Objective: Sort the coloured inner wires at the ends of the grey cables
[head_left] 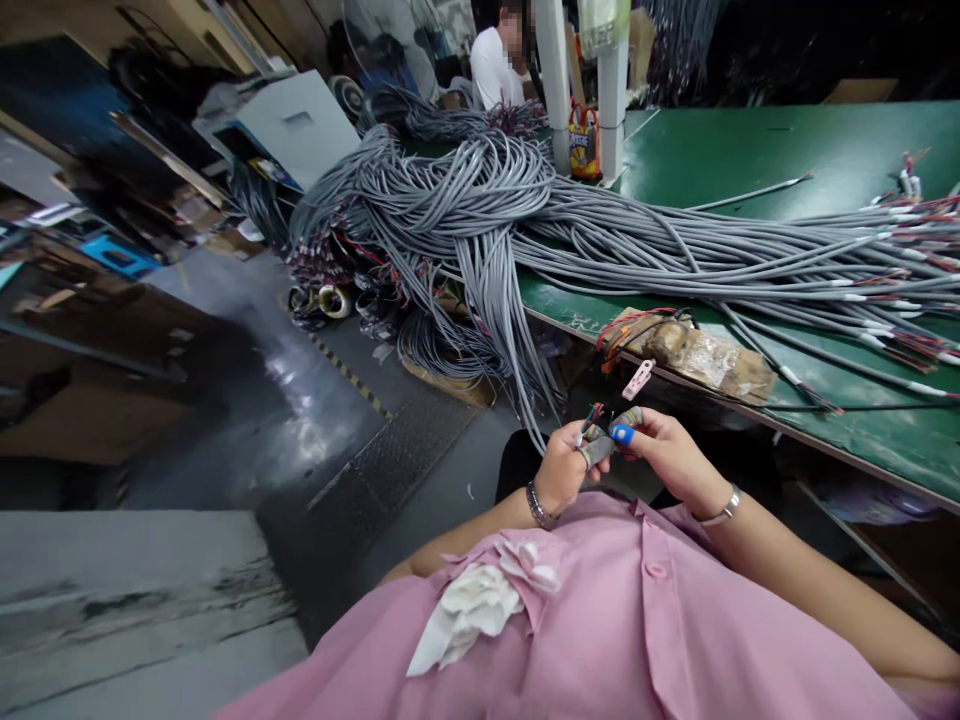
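Observation:
In front of my pink shirt, my left hand [561,468] is closed around the end of a grey cable, with thin coloured wires [592,415] sticking up past the fingers. Close beside it, my right hand [679,462] is closed in a pinch, its fingertips meeting those of the left; whatever lies between them is too small and hidden to make out. Grey coverings wrap some fingertips on both hands, and a blue wrap [622,434] is on the right thumb. A bundle of grey cables [499,310] hangs over the table edge towards my left hand.
A long pile of grey cables [630,235] with stripped, coloured ends lies on the green table [750,150]. At its near edge are a taped cardboard block [697,355] and a pink clip [638,380]. A person [499,60] sits beyond; more cable coils [442,345] lie below, left.

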The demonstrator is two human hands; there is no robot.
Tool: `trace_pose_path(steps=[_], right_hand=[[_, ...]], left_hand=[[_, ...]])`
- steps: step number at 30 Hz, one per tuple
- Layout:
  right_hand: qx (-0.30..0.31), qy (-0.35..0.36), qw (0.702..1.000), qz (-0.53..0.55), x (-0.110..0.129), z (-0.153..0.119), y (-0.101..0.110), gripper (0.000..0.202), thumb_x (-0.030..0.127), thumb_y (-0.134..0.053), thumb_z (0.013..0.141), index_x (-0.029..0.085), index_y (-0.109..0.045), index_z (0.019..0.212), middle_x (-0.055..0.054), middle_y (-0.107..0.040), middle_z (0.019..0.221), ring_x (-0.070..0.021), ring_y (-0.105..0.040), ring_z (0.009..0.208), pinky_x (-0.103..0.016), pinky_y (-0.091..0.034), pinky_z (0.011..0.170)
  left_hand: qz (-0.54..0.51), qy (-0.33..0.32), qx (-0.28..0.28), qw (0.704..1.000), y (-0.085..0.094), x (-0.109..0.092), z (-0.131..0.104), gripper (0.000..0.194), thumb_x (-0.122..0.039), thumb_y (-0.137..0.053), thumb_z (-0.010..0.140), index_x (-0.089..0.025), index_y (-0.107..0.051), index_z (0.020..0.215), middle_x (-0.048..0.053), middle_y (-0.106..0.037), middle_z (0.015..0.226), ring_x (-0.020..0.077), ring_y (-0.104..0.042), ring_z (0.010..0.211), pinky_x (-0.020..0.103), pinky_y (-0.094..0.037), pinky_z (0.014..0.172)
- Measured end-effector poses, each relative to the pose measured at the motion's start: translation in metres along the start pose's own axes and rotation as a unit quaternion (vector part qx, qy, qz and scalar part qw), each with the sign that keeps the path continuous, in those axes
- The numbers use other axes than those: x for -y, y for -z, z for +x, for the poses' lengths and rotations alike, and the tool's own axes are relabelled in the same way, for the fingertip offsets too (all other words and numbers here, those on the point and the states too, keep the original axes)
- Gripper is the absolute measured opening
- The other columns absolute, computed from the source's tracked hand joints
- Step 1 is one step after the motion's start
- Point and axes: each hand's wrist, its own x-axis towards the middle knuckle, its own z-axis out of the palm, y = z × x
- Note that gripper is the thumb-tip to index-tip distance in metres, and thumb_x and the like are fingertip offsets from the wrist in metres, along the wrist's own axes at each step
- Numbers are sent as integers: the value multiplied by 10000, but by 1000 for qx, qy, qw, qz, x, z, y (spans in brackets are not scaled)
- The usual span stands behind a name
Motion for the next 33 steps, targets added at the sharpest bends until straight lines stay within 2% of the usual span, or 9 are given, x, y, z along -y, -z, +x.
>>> trace_pose_path(steps=[4, 6, 12, 20, 25, 33], right_hand=[[11, 16, 999, 28, -3, -2, -6, 258, 406, -715, 745, 176, -609, 794, -7, -642, 707, -135, -571, 628, -275, -438, 619], [3, 17, 999, 30, -5, -2, -7, 259, 405, -718, 743, 173, -612, 792, -7, -638, 712, -132, -562, 630, -273, -435, 620], [-44, -1, 999, 21, -10, 0, -10, 295, 440, -718, 734, 171, -615, 799, -2, -619, 701, -120, -529, 617, -254, -404, 577], [-14, -11, 999, 42, -5, -3, -11, 303, 426, -709, 754, 167, -622, 886, -18, -634, 722, -115, -515, 610, -249, -403, 569], [-1, -16, 998, 56, -4, -5, -11, 289, 400, -744, 721, 178, -629, 867, -20, -650, 722, -124, -537, 614, -256, -403, 563], [-48, -17, 997, 62, -9, -3, -12, 285, 405, -769, 683, 171, -632, 771, 5, -595, 668, -105, -485, 573, -248, -388, 546]], left_hand=[[7, 21, 48, 999, 2, -1, 0, 274, -392, -700, 716, -145, -582, 721, -22, -565, 528, 67, -458, 397, 195, -337, 388], [2, 24, 52, 998, 3, -1, 0, 274, -389, -701, 717, -146, -576, 715, -24, -560, 523, 68, -457, 396, 195, -334, 384], [-45, 6, 1, 999, 2, 2, 0, 297, -399, -684, 728, -153, -527, 671, -21, -562, 516, 62, -442, 372, 193, -295, 374], [-64, 1, -41, 997, 0, 4, 1, 297, -402, -678, 730, -150, -534, 665, -16, -567, 515, 63, -444, 369, 198, -262, 374], [-79, -4, -55, 995, 1, 5, 1, 281, -382, -688, 727, -160, -523, 678, -26, -561, 508, 66, -443, 369, 196, -251, 371], [-75, -12, -60, 995, -1, 3, 1, 289, -381, -696, 718, -147, -537, 659, -17, -570, 523, 58, -436, 372, 195, -250, 380]])
